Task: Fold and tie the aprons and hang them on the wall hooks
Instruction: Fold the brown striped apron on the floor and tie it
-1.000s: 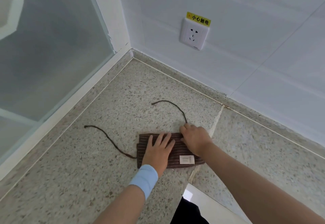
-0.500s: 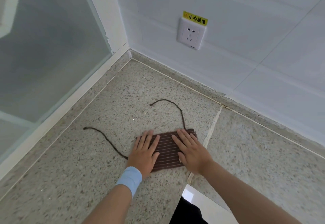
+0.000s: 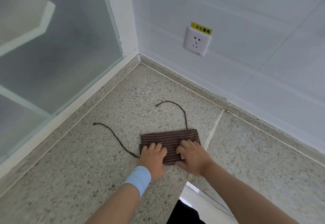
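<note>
I read one sign: a yellow sticker on the wall, touching the top edge of the white socket, printed 小心触电 in black. The small mark on the socket's lower edge is illegible to me.

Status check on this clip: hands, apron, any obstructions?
Fingers of left hand and right hand curled on folded striped apron, near edge. Both ties loose on stone counter. Nothing in the way.

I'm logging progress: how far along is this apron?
Done: apron folded into a small striped rectangle on the counter. In hand: left hand and right hand curl their fingers on its near edge. Left: both strings lie loose, untied; no hook is in view, so hanging remains.
</note>
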